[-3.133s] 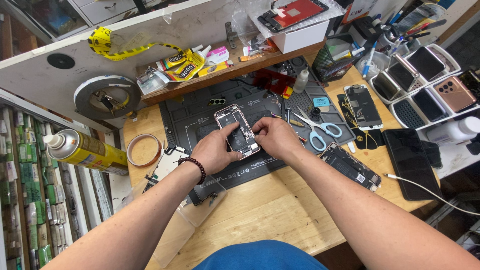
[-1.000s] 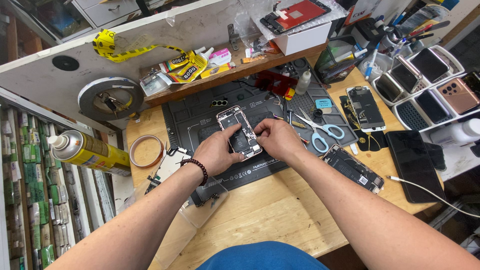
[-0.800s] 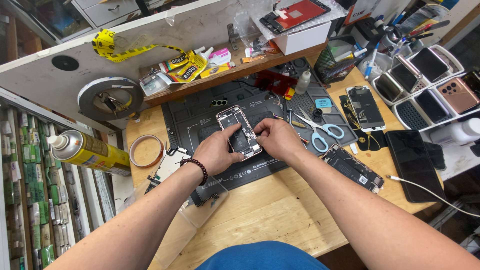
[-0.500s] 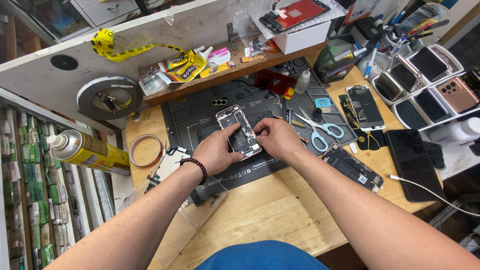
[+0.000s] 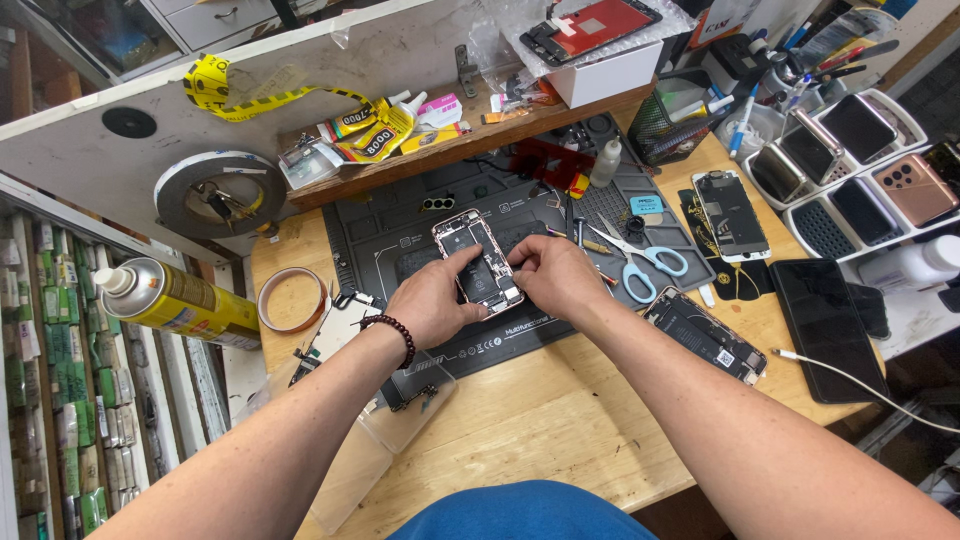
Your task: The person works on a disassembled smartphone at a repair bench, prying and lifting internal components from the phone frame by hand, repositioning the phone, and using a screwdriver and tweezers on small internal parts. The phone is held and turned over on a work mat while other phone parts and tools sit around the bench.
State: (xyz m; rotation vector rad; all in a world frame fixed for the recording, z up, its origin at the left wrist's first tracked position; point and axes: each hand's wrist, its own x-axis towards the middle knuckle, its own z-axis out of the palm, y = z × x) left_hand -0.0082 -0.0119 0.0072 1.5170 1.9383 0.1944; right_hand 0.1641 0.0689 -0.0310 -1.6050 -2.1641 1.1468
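Observation:
An opened phone (image 5: 470, 250) with its insides showing lies on a dark repair mat (image 5: 400, 235) in the middle of the wooden bench. My left hand (image 5: 435, 300), with a dark bead bracelet on the wrist, grips the phone's lower left side, thumb resting on its dark battery. My right hand (image 5: 550, 275) pinches at the phone's lower right edge with closed fingers. Whether those fingers hold a small tool or part is hidden.
Scissors with blue handles (image 5: 645, 258) lie right of my hands. Other opened phones (image 5: 705, 335) (image 5: 732, 212) and a black tablet (image 5: 825, 325) sit further right. A roll of amber tape (image 5: 292, 298) and a yellow spray can (image 5: 175, 300) are left. A wooden shelf (image 5: 440, 150) runs behind.
Hardly anything has moved. Both hands stay on the opened phone, with only slight shifts of the right fingers at its lower edge.

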